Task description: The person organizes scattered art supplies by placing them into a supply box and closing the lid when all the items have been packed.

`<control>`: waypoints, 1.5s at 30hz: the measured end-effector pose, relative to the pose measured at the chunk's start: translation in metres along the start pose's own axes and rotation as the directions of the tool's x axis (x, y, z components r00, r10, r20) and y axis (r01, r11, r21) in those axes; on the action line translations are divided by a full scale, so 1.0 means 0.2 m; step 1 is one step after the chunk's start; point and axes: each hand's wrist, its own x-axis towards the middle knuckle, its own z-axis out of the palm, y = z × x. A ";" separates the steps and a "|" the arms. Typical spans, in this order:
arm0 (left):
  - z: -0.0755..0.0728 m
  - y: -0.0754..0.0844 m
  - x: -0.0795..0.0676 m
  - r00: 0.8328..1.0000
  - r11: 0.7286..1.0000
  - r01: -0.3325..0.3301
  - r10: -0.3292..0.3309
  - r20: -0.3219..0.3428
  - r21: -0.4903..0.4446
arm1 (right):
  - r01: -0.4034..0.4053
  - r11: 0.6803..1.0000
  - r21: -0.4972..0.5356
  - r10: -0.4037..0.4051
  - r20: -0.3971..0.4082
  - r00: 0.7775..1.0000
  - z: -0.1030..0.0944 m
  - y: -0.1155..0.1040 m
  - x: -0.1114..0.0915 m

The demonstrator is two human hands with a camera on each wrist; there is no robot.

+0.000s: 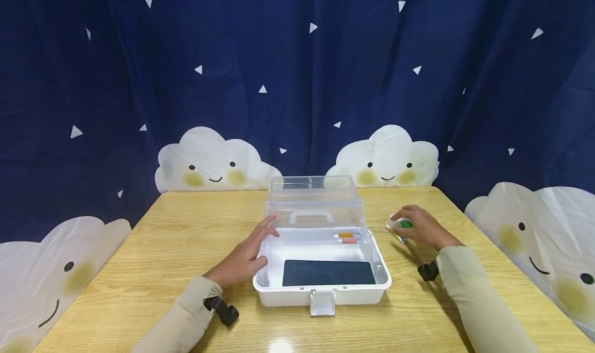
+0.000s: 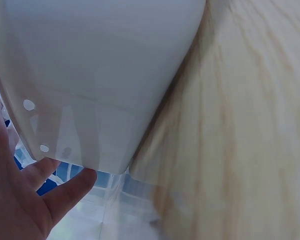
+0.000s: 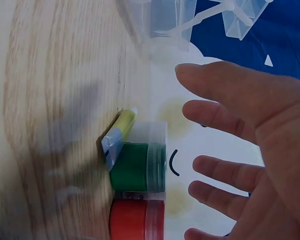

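Sleeves (image 1: 483, 301) are framing the table (image 1: 186, 229); the right hand (image 1: 420, 229) is hovering empty, fingers parted, beside a green jar (image 3: 130, 167) toward the right edge (closing gently should be sparing the yellow tube (image 3: 122, 129)); the left hand (image 1: 239, 260), loosely spread, is touching the box's (image 1: 279, 297) left edge.

Your left forearm, in a beige sleeve (image 1: 178, 319), reaches forward and inward; the left hand (image 1: 239, 260) has its fingers (image 2: 71, 191) extended and its thumb (image 1: 258, 263) held apart from them. Your right forearm, under a matching beige sleeve (image 1: 479, 296), angles inward too; the right hand (image 1: 425, 228) is relaxed, back upward, fingers slightly bent and separated from each other.
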 end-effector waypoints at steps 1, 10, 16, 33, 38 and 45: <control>0.00 0.00 0.00 1.000 1.000 -0.003 0.003 0.000 0.003 | 0.004 1.000 0.001 -0.004 0.000 1.000 0.00 0.00 0.00; 0.00 0.00 0.00 1.000 1.000 -0.018 0.018 -0.003 0.011 | 0.010 1.000 0.024 -0.010 -0.007 1.000 0.02 0.03 0.00; 0.00 0.00 0.00 1.000 1.000 -0.014 0.014 0.002 0.009 | 0.002 0.999 0.044 -0.002 0.001 1.000 0.02 0.04 -0.01; 0.00 0.01 0.00 1.000 1.000 -0.013 0.013 -0.004 0.002 | -0.004 1.000 0.027 0.003 0.015 1.000 0.02 0.03 -0.01; 0.00 0.01 0.00 1.000 1.000 0.000 0.000 0.003 -0.005 | -0.014 1.000 0.025 0.013 0.029 0.999 0.03 0.03 0.00; -0.01 0.02 0.00 1.000 1.000 0.006 -0.006 0.004 -0.014 | -0.025 1.000 -0.006 0.025 0.067 0.997 0.04 0.03 0.01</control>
